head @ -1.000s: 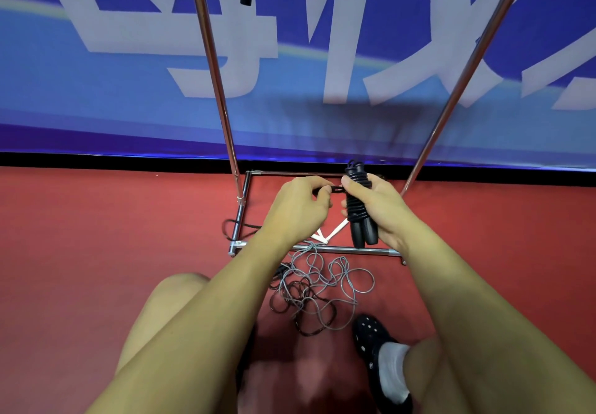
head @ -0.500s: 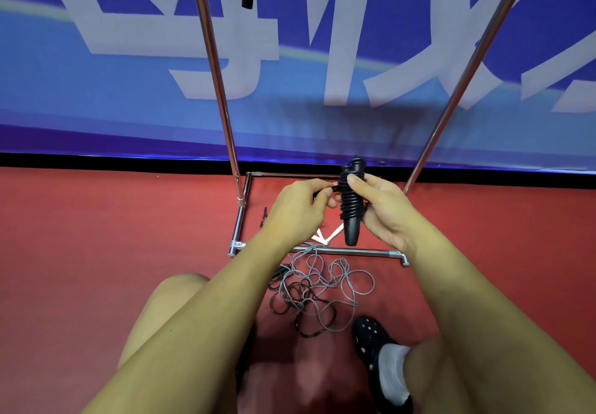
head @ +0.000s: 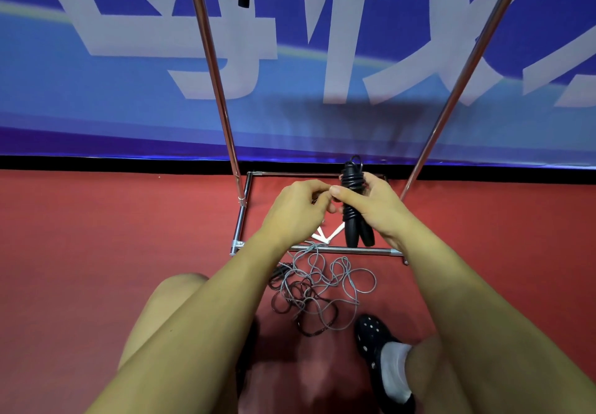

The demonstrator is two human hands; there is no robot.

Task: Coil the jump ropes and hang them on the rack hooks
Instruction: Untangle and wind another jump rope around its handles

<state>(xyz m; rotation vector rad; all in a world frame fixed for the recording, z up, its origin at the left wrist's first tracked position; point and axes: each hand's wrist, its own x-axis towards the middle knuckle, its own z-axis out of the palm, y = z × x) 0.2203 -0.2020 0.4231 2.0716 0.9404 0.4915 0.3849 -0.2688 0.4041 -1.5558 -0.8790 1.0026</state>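
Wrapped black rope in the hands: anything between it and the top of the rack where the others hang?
Nothing visible blocks it. The right hand grips the wrapped black rope, the left hand pinches its cord, and the space up between the rack poles is open. The hooks themselves are out of frame.

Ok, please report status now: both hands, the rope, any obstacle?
Right hand grips black jump-rope handles, cord wound round them. Left hand pinches at the cord beside them. Grey tangled rope lies loose on red floor, uncoiled.
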